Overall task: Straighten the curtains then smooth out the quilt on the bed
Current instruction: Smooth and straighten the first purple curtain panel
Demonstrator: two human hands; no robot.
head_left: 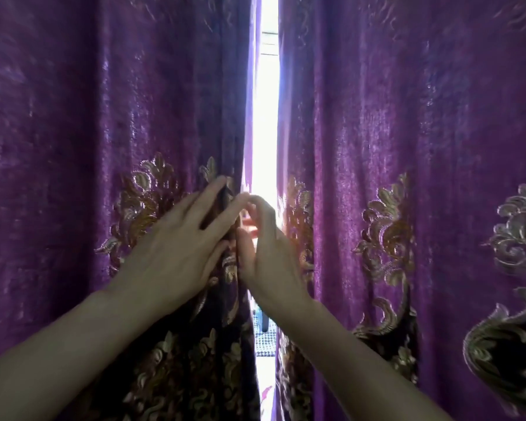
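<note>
Two purple velvet curtains with gold floral embroidery fill the view. The left curtain [104,117] and the right curtain [407,117] hang with a narrow bright gap [266,117] between them. My left hand [176,247] lies flat on the inner edge of the left curtain, fingers spread and pointing up to the right. My right hand [264,253] is in the gap, fingers curled near the right curtain's inner edge; whether it grips cloth is unclear. The fingertips of both hands nearly meet. The bed and quilt are out of view.
Bright daylight from a window shows through the gap. Low in the gap I see a patch of patterned floor or fabric [264,344] beyond the curtains. The curtains hang close in front of me on both sides.
</note>
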